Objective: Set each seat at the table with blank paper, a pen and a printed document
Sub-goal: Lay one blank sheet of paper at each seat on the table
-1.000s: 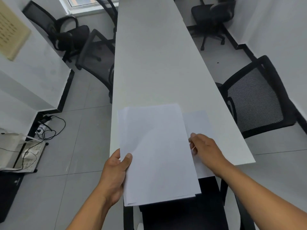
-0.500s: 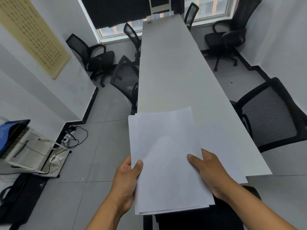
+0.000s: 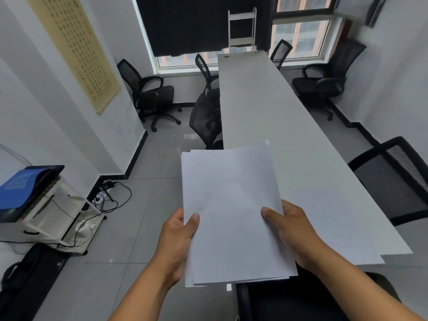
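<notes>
Both hands hold the stack of blank paper (image 3: 231, 209) above the table's (image 3: 278, 126) near end: left hand (image 3: 178, 242) and right hand (image 3: 294, 232), thumbs curled on top; one sheet (image 3: 361, 253) lies at the near right corner

- Stack of paper (image 3: 234, 212): plain white, no print showing
- Bench (image 3: 278, 126): pale grey-white top
- Chairs, such as the near right one (image 3: 398, 181): black, with fine mesh backs
- Floor (image 3: 139, 228): grey tiles, black skirting along the walls
- Wall scroll (image 3: 76, 49): tan, with rows of small dark characters
- Folder (image 3: 20, 188) at left: blue
- Window blind (image 3: 185, 24): black
- Walls: white
</notes>
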A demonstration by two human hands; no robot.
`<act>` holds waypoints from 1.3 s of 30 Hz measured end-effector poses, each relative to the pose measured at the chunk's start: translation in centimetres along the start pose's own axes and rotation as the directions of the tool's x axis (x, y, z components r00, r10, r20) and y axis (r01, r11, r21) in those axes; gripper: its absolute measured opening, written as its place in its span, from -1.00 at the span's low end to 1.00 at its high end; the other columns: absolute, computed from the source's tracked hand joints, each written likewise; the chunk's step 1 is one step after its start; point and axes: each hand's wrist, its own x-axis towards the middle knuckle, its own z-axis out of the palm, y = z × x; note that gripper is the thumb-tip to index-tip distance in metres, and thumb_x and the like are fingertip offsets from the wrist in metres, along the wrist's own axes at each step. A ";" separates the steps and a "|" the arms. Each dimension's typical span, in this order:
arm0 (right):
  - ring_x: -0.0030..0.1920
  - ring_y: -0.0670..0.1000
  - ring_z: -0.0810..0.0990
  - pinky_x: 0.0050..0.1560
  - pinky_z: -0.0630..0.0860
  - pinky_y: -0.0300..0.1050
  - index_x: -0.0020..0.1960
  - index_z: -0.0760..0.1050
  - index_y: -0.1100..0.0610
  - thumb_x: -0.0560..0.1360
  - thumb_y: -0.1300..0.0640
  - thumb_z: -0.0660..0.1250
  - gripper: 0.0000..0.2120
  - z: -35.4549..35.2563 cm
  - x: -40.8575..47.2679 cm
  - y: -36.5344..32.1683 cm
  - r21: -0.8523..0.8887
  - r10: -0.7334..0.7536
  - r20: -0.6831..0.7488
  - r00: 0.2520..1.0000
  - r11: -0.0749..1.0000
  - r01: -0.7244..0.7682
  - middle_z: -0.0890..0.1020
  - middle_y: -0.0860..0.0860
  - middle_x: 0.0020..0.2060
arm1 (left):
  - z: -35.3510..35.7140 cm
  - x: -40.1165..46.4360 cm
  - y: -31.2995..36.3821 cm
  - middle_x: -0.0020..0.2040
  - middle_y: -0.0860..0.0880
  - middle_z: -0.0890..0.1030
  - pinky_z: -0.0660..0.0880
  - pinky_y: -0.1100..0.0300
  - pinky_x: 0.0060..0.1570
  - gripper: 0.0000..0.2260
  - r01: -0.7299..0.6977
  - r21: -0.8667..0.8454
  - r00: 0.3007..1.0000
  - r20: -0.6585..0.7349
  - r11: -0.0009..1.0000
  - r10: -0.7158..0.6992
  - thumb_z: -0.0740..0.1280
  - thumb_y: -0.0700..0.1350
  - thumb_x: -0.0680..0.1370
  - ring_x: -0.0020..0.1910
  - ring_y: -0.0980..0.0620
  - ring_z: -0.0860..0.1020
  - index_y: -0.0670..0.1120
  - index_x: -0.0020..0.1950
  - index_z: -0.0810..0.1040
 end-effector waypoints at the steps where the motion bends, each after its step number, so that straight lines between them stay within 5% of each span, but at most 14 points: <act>1: -0.04 0.13 0.81 0.05 0.72 0.11 0.13 0.70 0.10 0.70 0.17 0.34 -0.84 1.6 -0.1 -0.2 -0.006 -0.009 -0.003 1.000 1.000 0.009 0.81 0.04 -0.02 | -1.5 0.1 0.5 0.25 -0.13 0.77 0.62 -0.28 0.32 -0.77 -0.004 0.000 1.000 0.006 1.000 0.004 0.28 -0.16 0.78 0.21 -0.22 0.75 -0.07 0.41 0.61; 7: 0.00 0.15 0.81 0.13 0.71 0.19 0.14 0.70 0.11 0.69 0.16 0.35 -0.85 12.6 -0.8 -2.6 0.027 -0.031 -0.008 0.999 0.999 0.032 0.81 0.05 -0.01 | -11.9 0.6 5.1 0.24 -0.18 0.76 0.60 -0.34 0.33 -0.77 -0.047 -0.011 0.999 -0.003 0.999 0.047 0.27 -0.19 0.78 0.21 -0.27 0.75 -0.09 0.39 0.63; 13: -0.07 0.01 0.81 -0.08 0.66 -0.07 0.14 0.70 0.06 0.71 0.13 0.33 -0.84 17.4 -0.2 -7.1 -0.003 -0.113 0.003 0.994 0.994 0.113 0.81 -0.04 -0.02 | -16.2 2.3 10.0 0.23 -0.21 0.77 0.61 -0.33 0.31 -0.77 -0.091 -0.023 0.996 0.002 0.996 0.091 0.28 -0.20 0.77 0.20 -0.29 0.75 -0.12 0.38 0.64; 21: -0.14 -0.11 0.78 -0.16 0.60 -0.20 0.10 0.69 -0.01 0.70 0.12 0.34 -0.85 17.8 6.9 -9.1 -0.062 -0.182 -0.111 0.977 0.982 0.176 0.80 -0.15 -0.07 | -14.9 9.8 13.8 0.19 -0.19 0.78 0.64 -0.33 0.26 -0.79 -0.063 0.034 0.997 0.043 0.997 0.062 0.32 -0.15 0.76 0.16 -0.28 0.76 -0.15 0.34 0.66; 28: -0.09 -0.20 0.73 -0.08 0.61 -0.14 0.13 0.65 -0.07 0.71 0.06 0.32 -0.87 19.0 17.6 -11.9 -0.102 -0.249 -0.166 0.954 0.967 0.234 0.74 -0.31 -0.07 | -12.9 19.9 19.1 0.09 -0.12 0.81 0.72 -0.12 0.09 -0.81 -0.094 0.160 0.995 0.039 0.983 0.089 0.31 -0.13 0.77 0.06 -0.18 0.80 -0.13 0.25 0.70; 39: -0.11 -0.06 0.78 -0.03 0.67 -0.01 0.09 0.69 0.01 0.70 0.11 0.33 -0.84 17.8 28.1 -18.3 -0.033 -0.204 -0.323 0.924 0.978 0.204 0.79 -0.11 -0.06 | -8.8 34.1 26.2 0.14 -0.16 0.80 0.68 -0.23 0.21 -0.80 -0.105 0.139 0.977 0.200 0.985 0.076 0.30 -0.15 0.78 0.12 -0.24 0.78 -0.13 0.28 0.70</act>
